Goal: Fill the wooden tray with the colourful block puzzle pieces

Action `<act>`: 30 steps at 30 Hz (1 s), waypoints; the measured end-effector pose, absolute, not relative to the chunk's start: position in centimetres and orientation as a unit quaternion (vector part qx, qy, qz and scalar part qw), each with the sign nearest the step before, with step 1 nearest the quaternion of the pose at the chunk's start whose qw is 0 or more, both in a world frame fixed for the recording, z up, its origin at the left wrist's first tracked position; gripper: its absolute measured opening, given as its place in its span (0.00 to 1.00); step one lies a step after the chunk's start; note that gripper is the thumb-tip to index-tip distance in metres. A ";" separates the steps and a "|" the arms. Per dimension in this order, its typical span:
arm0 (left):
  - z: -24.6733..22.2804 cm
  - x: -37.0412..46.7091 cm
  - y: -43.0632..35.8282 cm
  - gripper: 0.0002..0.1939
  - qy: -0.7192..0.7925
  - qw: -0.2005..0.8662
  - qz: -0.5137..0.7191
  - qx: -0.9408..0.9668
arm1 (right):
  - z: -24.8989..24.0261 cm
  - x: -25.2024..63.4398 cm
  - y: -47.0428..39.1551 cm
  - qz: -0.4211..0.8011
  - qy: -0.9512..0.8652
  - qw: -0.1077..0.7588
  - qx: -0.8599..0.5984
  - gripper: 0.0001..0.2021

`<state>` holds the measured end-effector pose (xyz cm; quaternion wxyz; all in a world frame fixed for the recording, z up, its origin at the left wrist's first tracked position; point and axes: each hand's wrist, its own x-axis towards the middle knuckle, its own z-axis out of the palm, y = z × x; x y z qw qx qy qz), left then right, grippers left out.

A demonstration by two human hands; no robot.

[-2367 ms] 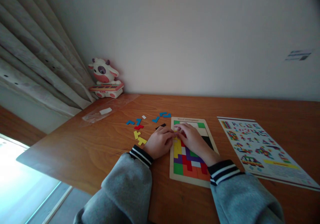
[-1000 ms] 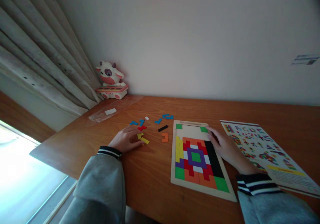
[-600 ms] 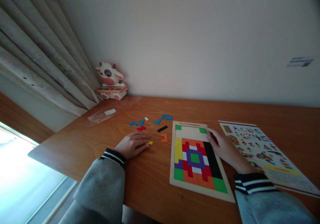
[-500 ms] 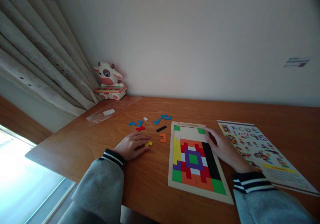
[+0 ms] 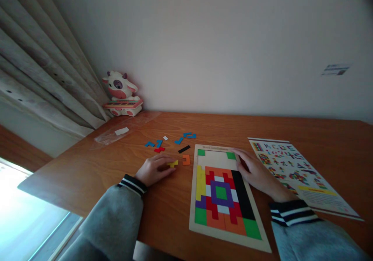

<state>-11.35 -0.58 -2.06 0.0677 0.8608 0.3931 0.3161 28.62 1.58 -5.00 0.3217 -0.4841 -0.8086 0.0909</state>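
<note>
My left hand [image 5: 154, 169] rests low over the table with its thumb and fingers closed about a yellow puzzle piece [image 5: 174, 163], partly hidden by the fingertips. My right hand [image 5: 254, 171] grips the upper right edge of a wooden puzzle board [image 5: 215, 157]. Coloured pieces fill most of the board: a purple ring [image 5: 222, 204] round a green centre, with red, white and orange pieces about it. Black pieces [image 5: 243, 197] line its right side and yellow ones [image 5: 201, 183] its left. Bare wood shows near the top, between two green corner pieces.
Loose blue pieces [image 5: 178, 141], a red piece [image 5: 159, 149], a white square [image 5: 165, 138], a black bar [image 5: 184, 149] and an orange piece [image 5: 186, 160] lie left of the board. A pattern sheet [image 5: 303, 175] lies right. Behind are a plastic bag [image 5: 109, 138] and cow toy [image 5: 122, 96].
The board has slid slightly toward me with my right hand on it. My left hand and the yellow piece have shifted a little toward the orange piece. The view has turned slightly right.
</note>
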 end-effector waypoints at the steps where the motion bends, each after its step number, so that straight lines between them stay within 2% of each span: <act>1: -2.1 -10.9 -0.4 0.12 0.393 0.064 0.335 0.854 | -5.0 28.7 1.5 0.092 -0.808 0.321 -0.486 0.23; 8: -2.1 -6.7 1.6 0.13 0.429 0.072 0.446 0.782 | -5.0 29.1 1.2 0.124 -0.796 0.317 -0.501 0.22; 14: -2.3 -2.4 2.7 0.14 0.394 0.127 0.481 0.773 | -3.8 28.0 1.1 0.100 -0.764 0.387 -0.507 0.16; 22: -2.5 1.2 1.6 0.17 0.369 0.354 0.487 0.708 | -2.1 23.2 -0.9 0.245 -0.763 0.393 -0.450 0.18; 26: -2.7 1.1 1.6 0.16 0.380 0.379 0.489 0.687 | -1.7 21.4 -1.4 0.302 -0.756 0.387 -0.433 0.10; 30: -2.5 1.0 1.7 0.15 0.379 0.383 0.498 0.679 | -1.6 20.3 -1.3 0.398 -0.720 0.377 -0.425 0.11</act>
